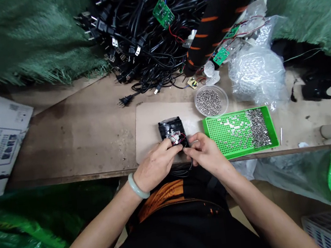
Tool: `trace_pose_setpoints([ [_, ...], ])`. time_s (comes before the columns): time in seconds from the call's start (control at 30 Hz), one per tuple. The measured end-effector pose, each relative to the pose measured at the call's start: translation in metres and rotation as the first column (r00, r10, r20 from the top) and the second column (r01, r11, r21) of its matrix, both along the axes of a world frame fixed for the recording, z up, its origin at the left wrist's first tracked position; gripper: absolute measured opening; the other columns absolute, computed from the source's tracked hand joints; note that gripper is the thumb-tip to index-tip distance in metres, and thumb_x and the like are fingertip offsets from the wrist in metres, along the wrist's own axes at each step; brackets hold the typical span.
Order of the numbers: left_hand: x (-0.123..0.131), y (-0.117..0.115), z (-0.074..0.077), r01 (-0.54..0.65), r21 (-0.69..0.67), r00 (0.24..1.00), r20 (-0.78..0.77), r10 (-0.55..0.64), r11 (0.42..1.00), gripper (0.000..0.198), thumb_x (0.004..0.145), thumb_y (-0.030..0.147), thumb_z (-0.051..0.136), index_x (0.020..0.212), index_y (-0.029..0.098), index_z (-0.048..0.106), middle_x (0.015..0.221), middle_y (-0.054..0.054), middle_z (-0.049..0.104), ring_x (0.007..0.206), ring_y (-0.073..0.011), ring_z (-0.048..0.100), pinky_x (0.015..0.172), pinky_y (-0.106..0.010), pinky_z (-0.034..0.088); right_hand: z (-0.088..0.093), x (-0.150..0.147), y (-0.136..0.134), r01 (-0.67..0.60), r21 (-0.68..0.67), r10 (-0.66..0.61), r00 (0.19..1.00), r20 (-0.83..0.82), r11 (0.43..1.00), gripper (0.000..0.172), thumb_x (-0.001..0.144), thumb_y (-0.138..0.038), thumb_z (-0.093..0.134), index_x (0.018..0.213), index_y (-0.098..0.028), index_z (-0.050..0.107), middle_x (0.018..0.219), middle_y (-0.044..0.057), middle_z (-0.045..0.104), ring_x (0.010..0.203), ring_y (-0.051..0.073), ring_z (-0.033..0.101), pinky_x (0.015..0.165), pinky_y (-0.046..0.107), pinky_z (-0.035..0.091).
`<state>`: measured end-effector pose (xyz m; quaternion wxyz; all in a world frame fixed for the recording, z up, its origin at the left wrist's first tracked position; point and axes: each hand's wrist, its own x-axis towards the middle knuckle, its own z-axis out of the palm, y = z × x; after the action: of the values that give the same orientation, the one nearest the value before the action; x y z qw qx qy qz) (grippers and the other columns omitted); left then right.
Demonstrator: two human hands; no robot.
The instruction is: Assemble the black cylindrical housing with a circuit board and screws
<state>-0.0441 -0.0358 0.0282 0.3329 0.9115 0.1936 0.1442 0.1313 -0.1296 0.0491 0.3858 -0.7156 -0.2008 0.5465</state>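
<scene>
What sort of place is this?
Likely a small electronics workshop: a black housing with its insides showing, a heap of black plug cords on the workbench, and a green tray of small metal parts.

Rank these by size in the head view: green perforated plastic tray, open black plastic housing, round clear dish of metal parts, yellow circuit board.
1. Green tray
2. Black housing and clear dish: too alike to rank; the housing is partly hidden
3. Yellow circuit board
</scene>
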Motion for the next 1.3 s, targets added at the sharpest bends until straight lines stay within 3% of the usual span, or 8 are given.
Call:
trace_pose_setpoints([
  [0.27, 0.001, 0.001, 0.001, 0.010, 0.013, 1.000, -0.003, -0.010, 1.000, 0.030, 0.103, 0.011, 0.046, 0.117, 0.016, 0.071, 0.102, -0.009, 0.065, 0.091, -0.0204, 0.070, 0.082, -0.036, 0.065, 0.009, 0.009, 0.017, -0.113, -0.148, 0.112, 0.994, -0.018, 0.983, 0.025, 0.078, -0.023, 0.065, 0.087, -0.025, 0.042, 0.052, -0.007, 0.063, 0.037, 0.011, 0.051, 0.040, 0.020, 0.037],
  [0.47, 0.003, 0.000, 0.004, 0.011, 0.029, 0.999, -0.034, -0.010, 1.000, 0.032, 0.104, 0.012, 0.042, 0.113, 0.017, 0.072, 0.105, -0.009, 0.065, 0.092, -0.0196, 0.069, 0.083, -0.036, 0.064, 0.004, 0.011, 0.010, -0.209, -0.106, 0.225, 0.960, 0.165, 0.972, 0.017, 0.082, -0.022, 0.064, 0.088, -0.024, 0.049, 0.058, -0.004, 0.066, 0.044, 0.014, 0.058, 0.042, 0.022, 0.042],
  [0.57, 0.003, -0.001, 0.003, 0.006, 0.060, 0.999, -0.045, -0.003, 0.998, 0.032, 0.104, 0.012, 0.043, 0.113, 0.018, 0.072, 0.102, -0.008, 0.065, 0.088, -0.0190, 0.068, 0.080, -0.036, 0.063, 0.000, 0.011, 0.004, -0.186, -0.061, 0.194, 0.967, 0.168, 0.981, 0.017, 0.081, -0.026, 0.066, 0.090, -0.023, 0.052, 0.061, -0.003, 0.068, 0.045, 0.014, 0.059, 0.043, 0.023, 0.046],
  [0.77, 0.001, 0.000, 0.002, 0.005, 0.085, 1.000, -0.015, -0.004, 0.996, 0.032, 0.103, 0.010, 0.045, 0.120, 0.016, 0.071, 0.104, -0.009, 0.065, 0.086, -0.0199, 0.069, 0.078, -0.035, 0.063, 0.005, 0.011, 0.004, -0.104, -0.062, 0.105, 0.995, 0.002, 0.993, 0.023, 0.079, -0.027, 0.071, 0.092, -0.023, 0.053, 0.061, -0.004, 0.068, 0.044, 0.012, 0.059, 0.043, 0.023, 0.051],
  [0.9, 0.000, 0.002, 0.003, 0.011, 0.092, 1.000, -0.010, -0.010, 0.996, 0.031, 0.102, 0.010, 0.045, 0.116, 0.016, 0.072, 0.099, -0.007, 0.063, 0.080, -0.0170, 0.065, 0.075, -0.032, 0.061, 0.005, 0.011, 0.008, -0.127, -0.053, 0.130, 0.989, 0.068, 0.991, 0.017, 0.085, -0.029, 0.068, 0.084, -0.022, 0.053, 0.058, -0.005, 0.064, 0.041, 0.012, 0.058, 0.039, 0.021, 0.048],
  [1.1, 0.002, 0.003, 0.001, 0.035, 0.062, 0.999, 0.019, -0.036, 0.997, 0.030, 0.102, 0.009, 0.045, 0.113, 0.017, 0.072, 0.096, -0.006, 0.061, 0.081, -0.0165, 0.064, 0.076, -0.030, 0.060, -0.005, 0.015, 0.009, -0.128, -0.040, 0.129, 0.992, 0.013, 0.991, 0.024, 0.087, -0.028, 0.071, 0.082, -0.024, 0.048, 0.054, -0.006, 0.063, 0.038, 0.013, 0.059, 0.039, 0.023, 0.050],
  [1.3, 0.000, 0.003, -0.001, 0.015, -0.045, 0.997, 0.074, -0.011, 0.999, 0.030, 0.101, 0.007, 0.048, 0.119, 0.019, 0.068, 0.099, -0.005, 0.062, 0.084, -0.0148, 0.066, 0.078, -0.029, 0.059, -0.013, 0.013, 0.002, -0.085, -0.005, 0.084, 0.996, -0.037, 0.996, 0.031, 0.082, -0.041, 0.077, 0.082, -0.023, 0.051, 0.058, -0.004, 0.066, 0.041, 0.013, 0.061, 0.041, 0.024, 0.053],
])
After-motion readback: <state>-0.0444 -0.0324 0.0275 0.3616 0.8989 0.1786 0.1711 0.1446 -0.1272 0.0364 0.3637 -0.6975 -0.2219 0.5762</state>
